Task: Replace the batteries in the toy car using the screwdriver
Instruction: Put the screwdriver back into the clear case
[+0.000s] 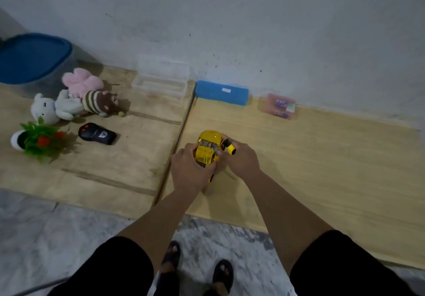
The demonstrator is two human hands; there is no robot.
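The pale wooden tabletop [322, 157] is seen set against a grey wall; it is made of two boards meeting at a seam. At the far left a large grey bin with a blue lid [32, 58] is placed; its contents are hidden. A clear plastic box with its hinged lid up [159, 84] is seen at the wall, and nothing can be made out inside it. Beside it lies a flat blue rectangular case [222, 92] bearing a small white label, the writing too small to be read. A small pink translucent box [278, 106] is placed further right, with purple items inside that cannot be identified.

Three plush toys [76, 98], pink, white and brown-striped, are heaped on the left board, near a green artificial plant in a white pot [36, 141] and a black remote controller [96, 134]; its markings are unreadable.

The shiny yellow toy car [207, 148] is held at the seam, just right of it, roof up. The left hand [188, 171] is wrapped around its near end, grip closed on it. The right hand [241, 160] touches the car's right side, its grip closed on a yellow-and-black screwdriver handle [230, 147].
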